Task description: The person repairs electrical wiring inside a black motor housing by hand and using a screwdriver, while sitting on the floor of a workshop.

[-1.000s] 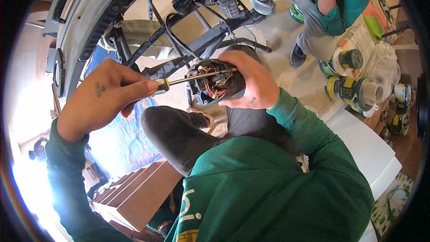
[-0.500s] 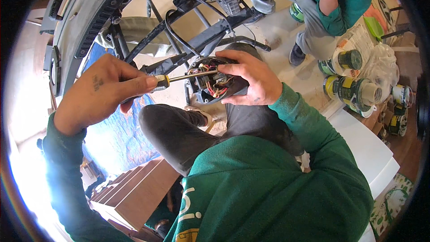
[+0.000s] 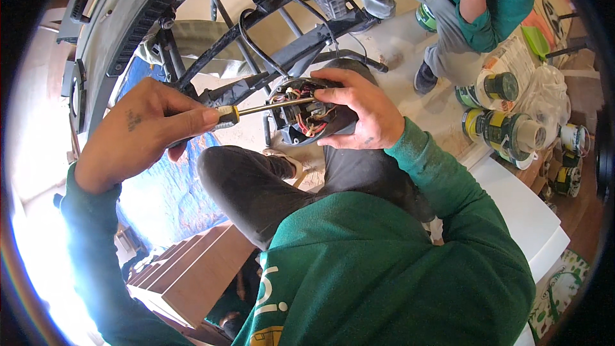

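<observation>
My left hand (image 3: 144,122) is closed around the yellow-and-black handle of a screwdriver (image 3: 262,108). The screwdriver's metal shaft points right, across the open face of a round black housing (image 3: 344,123). Red, white and dark wires (image 3: 312,129) show inside that housing. My right hand (image 3: 368,112) grips the housing from the right, fingers over its upper rim and thumb side below. The screwdriver's tip ends beside my right fingertip, and what it touches there is too small to tell. Behind the housing, a black metal tube frame (image 3: 307,46) with a cable rises close by.
Another person (image 3: 442,19) in grey trousers crouches at the far right. Several paint cans (image 3: 496,129) and clear plastic (image 3: 544,99) stand along the right, beside a white panel (image 3: 519,208). Blue sheeting (image 3: 170,198) and stacked brown boards (image 3: 192,275) lie at left.
The screwdriver and my left hand have shifted very slightly, the shaft lying a little higher at its tip. My right hand keeps its grip on the housing.
</observation>
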Demonstrator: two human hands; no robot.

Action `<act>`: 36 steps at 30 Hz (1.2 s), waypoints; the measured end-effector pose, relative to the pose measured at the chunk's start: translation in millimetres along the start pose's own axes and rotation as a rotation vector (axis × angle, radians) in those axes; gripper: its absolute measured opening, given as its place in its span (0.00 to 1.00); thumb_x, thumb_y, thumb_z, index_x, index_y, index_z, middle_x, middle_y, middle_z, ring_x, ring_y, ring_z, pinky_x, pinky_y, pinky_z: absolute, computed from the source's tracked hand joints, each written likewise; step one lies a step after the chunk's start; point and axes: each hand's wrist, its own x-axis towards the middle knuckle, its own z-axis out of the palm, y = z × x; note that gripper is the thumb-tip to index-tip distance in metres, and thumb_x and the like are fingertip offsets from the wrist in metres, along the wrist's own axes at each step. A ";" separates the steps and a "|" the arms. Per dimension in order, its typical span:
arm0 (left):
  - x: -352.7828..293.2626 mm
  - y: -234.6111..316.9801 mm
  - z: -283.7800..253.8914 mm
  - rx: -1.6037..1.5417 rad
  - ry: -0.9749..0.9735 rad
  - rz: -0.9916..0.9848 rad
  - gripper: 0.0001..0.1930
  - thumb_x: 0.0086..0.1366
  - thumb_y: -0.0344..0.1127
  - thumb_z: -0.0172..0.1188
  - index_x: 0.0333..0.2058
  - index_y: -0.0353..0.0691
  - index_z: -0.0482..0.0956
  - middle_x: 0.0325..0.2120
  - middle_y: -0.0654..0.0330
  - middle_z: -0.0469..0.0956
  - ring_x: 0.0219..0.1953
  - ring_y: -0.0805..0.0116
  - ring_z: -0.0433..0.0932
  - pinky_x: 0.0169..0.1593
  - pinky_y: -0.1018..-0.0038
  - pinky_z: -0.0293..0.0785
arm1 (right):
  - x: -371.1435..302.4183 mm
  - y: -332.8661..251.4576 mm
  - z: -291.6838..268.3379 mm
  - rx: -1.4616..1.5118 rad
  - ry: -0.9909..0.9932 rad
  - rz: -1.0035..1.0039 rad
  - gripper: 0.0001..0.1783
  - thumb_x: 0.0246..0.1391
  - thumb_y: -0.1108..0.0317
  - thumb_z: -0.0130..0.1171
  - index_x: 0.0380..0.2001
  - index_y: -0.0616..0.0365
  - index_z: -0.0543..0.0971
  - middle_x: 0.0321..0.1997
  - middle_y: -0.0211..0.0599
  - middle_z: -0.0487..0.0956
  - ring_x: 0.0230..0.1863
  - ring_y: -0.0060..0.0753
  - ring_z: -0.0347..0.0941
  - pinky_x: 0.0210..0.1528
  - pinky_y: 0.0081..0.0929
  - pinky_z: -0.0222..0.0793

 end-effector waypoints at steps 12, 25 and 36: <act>-12.2 -3.9 -5.0 -0.034 0.005 -0.109 0.26 0.75 0.53 0.66 0.20 0.42 0.82 0.11 0.66 0.74 0.10 0.80 0.69 0.14 0.79 0.61 | -0.9 1.1 2.1 0.016 -0.001 0.009 0.51 0.38 0.61 0.88 0.68 0.49 0.74 0.73 0.49 0.72 0.70 0.59 0.71 0.72 0.51 0.69; -30.3 11.2 -4.0 -0.100 0.036 -0.196 0.20 0.70 0.46 0.71 0.32 0.31 0.91 0.13 0.62 0.76 0.15 0.76 0.71 0.22 0.72 0.61 | 0.7 1.2 0.1 0.003 -0.013 0.002 0.53 0.34 0.65 0.90 0.66 0.51 0.73 0.73 0.55 0.73 0.68 0.64 0.75 0.68 0.52 0.74; -33.0 7.9 2.5 -0.022 0.096 -0.063 0.23 0.74 0.49 0.66 0.27 0.33 0.87 0.10 0.66 0.72 0.11 0.80 0.66 0.16 0.76 0.56 | -0.7 0.3 0.2 0.014 0.006 0.000 0.54 0.33 0.65 0.90 0.66 0.52 0.73 0.72 0.57 0.73 0.68 0.63 0.75 0.68 0.52 0.74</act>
